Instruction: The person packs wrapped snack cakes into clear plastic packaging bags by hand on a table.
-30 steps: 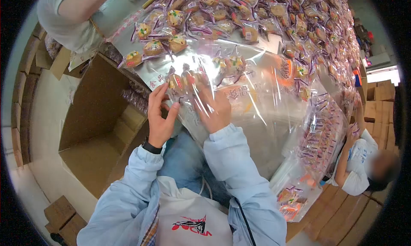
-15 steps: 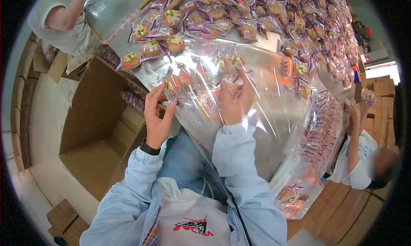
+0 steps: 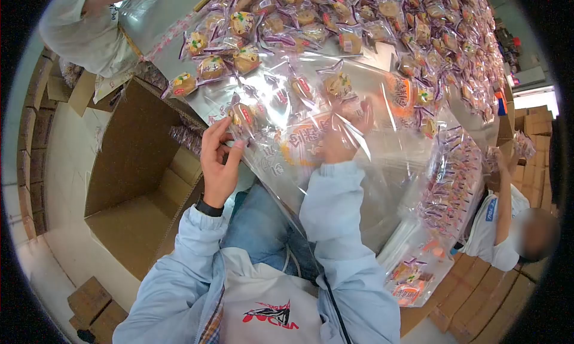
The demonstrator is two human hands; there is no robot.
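Note:
My left hand is at the edge of a clear printed plastic bag, thumb and fingers pinching its film beside a small wrapped cake. My right hand shows through the shiny film, apparently inside the bag. Its fingers are blurred, and glare hides whether they hold anything. Just beyond them lies another wrapped cake; a further red-labelled packet lies to its left.
Many wrapped cakes cover the table's far side. An open cardboard box stands at left. Filled packs lie at right. One co-worker's sleeve is at upper left; another person works at right.
My right hand has shifted right and slightly away, and the film over it has moved. The packets under the film now lie further apart. My left hand has stayed nearly in place.

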